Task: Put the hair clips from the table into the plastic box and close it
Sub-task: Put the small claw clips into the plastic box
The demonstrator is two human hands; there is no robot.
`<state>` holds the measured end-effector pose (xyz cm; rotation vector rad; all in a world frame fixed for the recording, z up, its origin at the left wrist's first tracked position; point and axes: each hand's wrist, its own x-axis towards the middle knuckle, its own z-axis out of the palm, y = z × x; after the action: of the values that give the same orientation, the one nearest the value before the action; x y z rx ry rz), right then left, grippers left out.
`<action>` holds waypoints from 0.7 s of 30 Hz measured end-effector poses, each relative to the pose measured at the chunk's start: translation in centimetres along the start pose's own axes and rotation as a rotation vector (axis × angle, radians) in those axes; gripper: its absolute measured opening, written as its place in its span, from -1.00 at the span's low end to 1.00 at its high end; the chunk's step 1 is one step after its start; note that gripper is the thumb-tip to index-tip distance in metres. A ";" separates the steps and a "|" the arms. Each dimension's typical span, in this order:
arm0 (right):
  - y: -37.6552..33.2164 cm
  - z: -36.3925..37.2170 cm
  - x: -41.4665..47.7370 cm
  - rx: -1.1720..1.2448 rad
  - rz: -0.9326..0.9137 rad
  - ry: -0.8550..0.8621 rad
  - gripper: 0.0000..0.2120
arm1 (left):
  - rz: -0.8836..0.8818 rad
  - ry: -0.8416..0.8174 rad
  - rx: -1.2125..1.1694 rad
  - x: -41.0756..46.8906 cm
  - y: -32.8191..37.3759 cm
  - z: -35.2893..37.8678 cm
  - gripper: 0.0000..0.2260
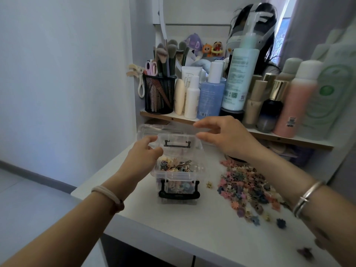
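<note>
head cam: clear plastic box (177, 177) sits on the white table (173, 224) dead centre, black clasp (179, 192) on its front wall facing me. lid (189, 138) w/ a black handle (176, 144) is tilted up over the box's far side, not shut, so the box mouth is open toward me. my left hand (144, 153) is at the lid's 9 o'clock edge, fingers curled round that corner, gripping it. my right hand (225, 137) is at the lid's 2 o'clock corner, thumb under and index over, pinching the edge btwn them.

more clear plastic shows behind the lid at 11 o'clock; can't tell if it's part of the lid.

some hair clips (176, 165) lie inside the box, small, mixed colours. the loose pile (244, 182) of them lies on the table at the box's 3 o'clock, near but apart from it, spreading toward 5 o'clock. one yellow clip (209, 184) lies btwn box and pile.

hair ties (107, 195) on my left wrist, silver bangle (308, 195) on my right.

at 12 o'clock a shelf (165, 117) holds a black mesh cup (159, 95) of makeup brushes (165, 53), a blue bottle (211, 99), a teal pump bottle (240, 78) and a pink bottle (294, 101).
</note>
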<state>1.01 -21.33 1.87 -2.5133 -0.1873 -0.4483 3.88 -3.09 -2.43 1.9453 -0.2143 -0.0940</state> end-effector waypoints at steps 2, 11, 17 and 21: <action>1.2 -0.1 -0.2 -0.103 0.095 -0.005 -0.75 | 0.012 0.003 -0.001 0.0 0.0 0.0 -0.58; 7.1 3.1 -1.4 -0.513 0.282 -0.372 -0.78 | -0.008 -0.004 -0.011 0.1 -0.1 0.0 -0.58; 6.3 3.0 -0.9 -0.584 0.162 -0.333 -0.73 | 0.000 -0.006 -0.014 0.3 -0.2 0.0 -0.59; 6.3 2.8 -1.0 -0.552 0.125 -0.355 -0.73 | -0.001 -0.002 -0.003 0.1 -0.1 0.0 -0.58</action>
<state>2.29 -24.97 -3.87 -3.1128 -0.0403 0.0118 3.99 -3.07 -2.47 1.9423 -0.2144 -0.0967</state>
